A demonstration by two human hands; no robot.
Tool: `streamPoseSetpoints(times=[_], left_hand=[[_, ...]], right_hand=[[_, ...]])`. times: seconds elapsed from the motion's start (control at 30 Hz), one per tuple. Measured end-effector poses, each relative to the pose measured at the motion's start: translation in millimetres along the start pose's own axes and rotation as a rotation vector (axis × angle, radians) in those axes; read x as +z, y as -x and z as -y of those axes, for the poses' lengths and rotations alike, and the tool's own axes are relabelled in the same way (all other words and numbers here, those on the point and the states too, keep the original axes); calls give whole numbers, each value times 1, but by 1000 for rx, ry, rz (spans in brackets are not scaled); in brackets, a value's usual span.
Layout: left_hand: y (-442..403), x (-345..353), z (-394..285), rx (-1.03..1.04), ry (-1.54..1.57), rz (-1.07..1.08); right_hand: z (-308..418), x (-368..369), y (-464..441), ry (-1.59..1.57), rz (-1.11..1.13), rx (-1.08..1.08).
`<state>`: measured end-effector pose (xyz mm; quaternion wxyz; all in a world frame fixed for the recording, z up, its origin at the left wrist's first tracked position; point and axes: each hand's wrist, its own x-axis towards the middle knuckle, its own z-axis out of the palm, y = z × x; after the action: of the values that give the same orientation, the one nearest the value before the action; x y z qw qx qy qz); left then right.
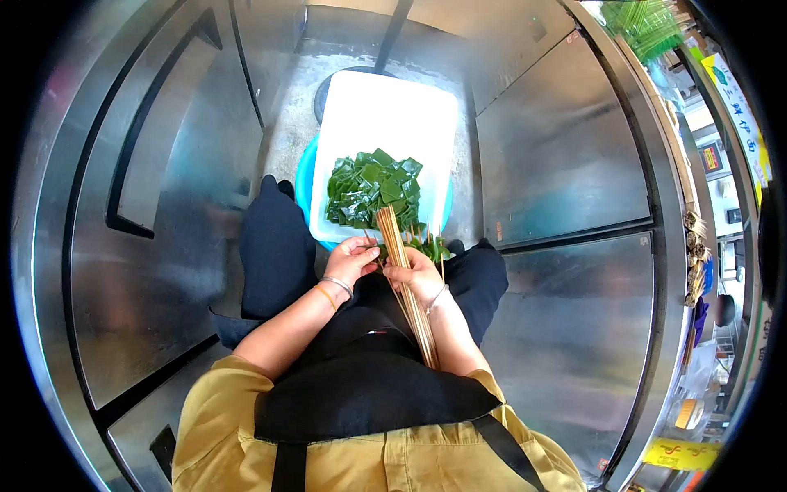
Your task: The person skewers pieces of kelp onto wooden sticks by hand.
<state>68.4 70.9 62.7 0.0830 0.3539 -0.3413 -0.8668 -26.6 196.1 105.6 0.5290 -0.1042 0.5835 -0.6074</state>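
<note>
A pile of dark green, glossy cut leaf pieces (375, 187) lies in the near part of a white tray (389, 111). Just below the tray's near edge, my left hand (352, 261) is closed in a pinch at a thin stick and a bit of green. My right hand (420, 277) is wrapped round a bundle of thin wooden sticks (418, 320), which slants down toward my lap. Beyond the right hand, several sticks carry green pieces (430, 244). The fingertips partly hide what the left hand pinches.
Under the tray is a blue basin (306, 184). Steel cabinet doors stand at left (164, 205) and right (566, 148). My knees flank the tray's near end. A shelf at far right holds green stalks (643, 29) and a yellow package (682, 453).
</note>
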Motion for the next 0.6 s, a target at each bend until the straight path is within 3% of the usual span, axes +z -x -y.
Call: streamPoseSetpoints(times=[0.13,0.2,0.27,0.3,0.4,0.47,0.6], left_hand=[[-16,2,11,103,-190,19],[-25,1,10,160,-189,109],[-34,4,0,153,-514,122],[-41,4,-7,153,-515,122],[-65,-6,-34,734,-1288,-116],[-80,-11,-43,800,-1439,-243],[-91,-13,-42,709,-1644,-253]], right_hand=[[20,9,14,123,-42,-80],[24,10,17,-155,155,20],[13,-1,9,-169,191,43],[5,-8,4,-213,156,94],[0,-17,0,-320,120,186],[3,-15,2,-322,104,194],[-1,-13,-2,-277,136,175]])
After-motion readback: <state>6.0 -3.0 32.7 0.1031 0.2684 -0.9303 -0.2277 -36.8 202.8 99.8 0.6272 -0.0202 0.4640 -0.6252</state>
